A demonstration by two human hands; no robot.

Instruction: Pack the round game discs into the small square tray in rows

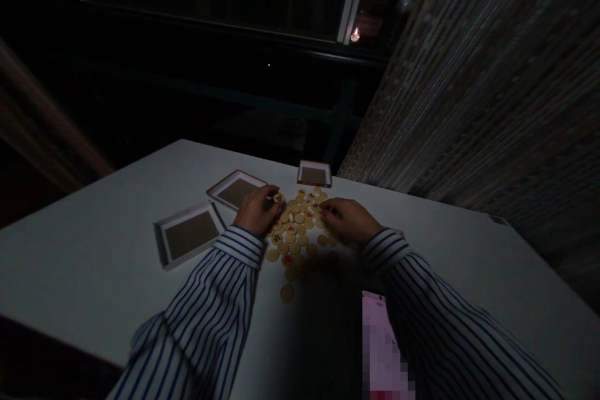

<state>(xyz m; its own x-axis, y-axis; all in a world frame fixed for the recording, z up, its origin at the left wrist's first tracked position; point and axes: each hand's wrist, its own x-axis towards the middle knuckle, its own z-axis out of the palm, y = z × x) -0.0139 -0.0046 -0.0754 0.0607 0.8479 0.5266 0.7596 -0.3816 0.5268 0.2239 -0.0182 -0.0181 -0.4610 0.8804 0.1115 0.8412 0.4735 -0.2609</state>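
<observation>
A heap of round, pale wooden xiangqi pieces [291, 230] lies spread on a white table, some showing red or black characters and others blank side up. At the left of the heap, my left hand [257, 211] pinches one xiangqi piece [279, 198] with a black mark, held between thumb and forefinger. From the other side my right hand [350, 219] reaches in, its fingers drawn together at a black-marked piece [315, 206] on the heap's upper right edge. Its other fingers curl under and are partly hidden in shadow.
Two shallow open boxes, a white one [216, 217] and a brown-edged one [210, 192], lie left of the heap. A smaller box [314, 184] stands behind it. A lit phone [375, 319] lies near my right forearm. String curtains [435, 75] hang beyond the table [94, 225].
</observation>
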